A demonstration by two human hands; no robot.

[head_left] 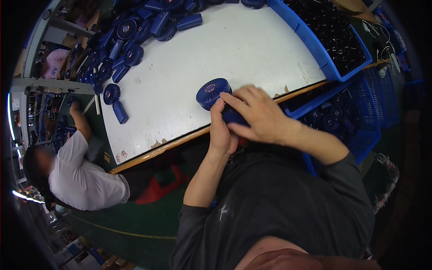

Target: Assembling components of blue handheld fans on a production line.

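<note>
Workbench (180, 67) with white top, both hands on one blue fan (212, 92)

Bench top is scuffed, paint chipped along the wooden near edge. Fan is at that edge, right of middle, grille up, small orange ring at its centre. Head sits over the white top; can't tell if it touches. Handle points back toward the wearer, mostly hidden by fingers.

Left hand (220, 132): gripping the handle from the left side, thumb up close to the head. Right hand (263, 112): closed over the handle from above, fingers bent, slightly blurred. Exact fingertip contact under it not visible.

Around it: heap of blue fans (144, 27) along the far left of the bench, overlapping, lying at mixed angles. One loose fan (114, 101) lies nearer, by the left edge, handle toward the wearer. Far right: blue tray (303, 36) full of shiny black parts (326, 31). Lower right, below bench level: blue crate (368, 143) holding dark blue parts (335, 118), too dim to identify.

Left background: co-worker in a white shirt (85, 175), red stool (155, 191) beside them, green floor (121, 220).
</note>
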